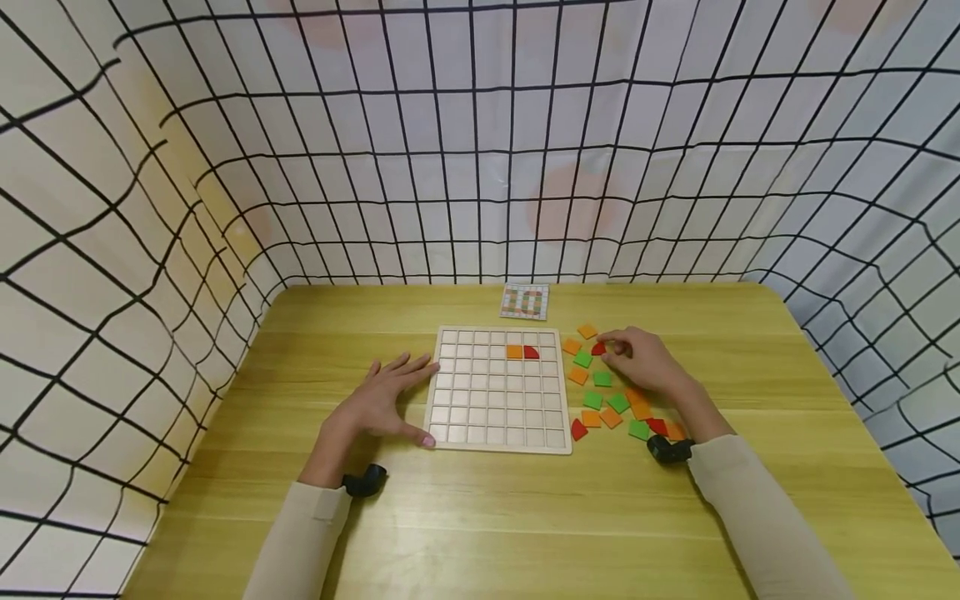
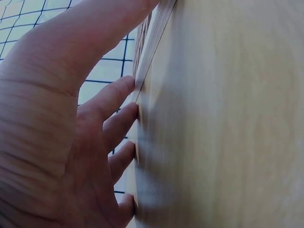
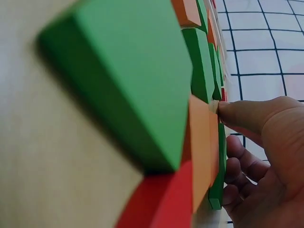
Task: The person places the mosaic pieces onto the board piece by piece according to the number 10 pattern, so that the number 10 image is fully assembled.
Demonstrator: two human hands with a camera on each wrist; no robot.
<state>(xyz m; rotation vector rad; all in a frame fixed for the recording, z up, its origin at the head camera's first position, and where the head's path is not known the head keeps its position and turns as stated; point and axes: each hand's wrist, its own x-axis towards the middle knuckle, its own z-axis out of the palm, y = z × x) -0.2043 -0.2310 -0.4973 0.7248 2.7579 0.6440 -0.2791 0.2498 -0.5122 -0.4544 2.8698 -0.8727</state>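
A square wooden grid board (image 1: 480, 447) lies on the table, with an orange square tile (image 1: 514, 352) and a red quarter-circle tile (image 1: 531, 352) side by side in its upper rows. Spread along the board's left side is my left hand (image 1: 381, 400), its fingertips at the edge and its thumb at the near left corner. My right hand (image 1: 647, 362) pinches another red quarter-circle tile (image 1: 597, 348) between thumb and forefinger, right of the board. In the right wrist view the curled fingers (image 3: 240, 159) are beside the tiles, and that red piece is mostly hidden.
Loose green tiles (image 1: 592, 401), orange tiles (image 1: 591, 419) and red tiles (image 1: 578, 430) lie scattered to the right of the board, some under the right wrist. A small pattern card (image 1: 524, 302) lies behind the board. Black netting (image 1: 480, 154) rises beyond the table's far edge.
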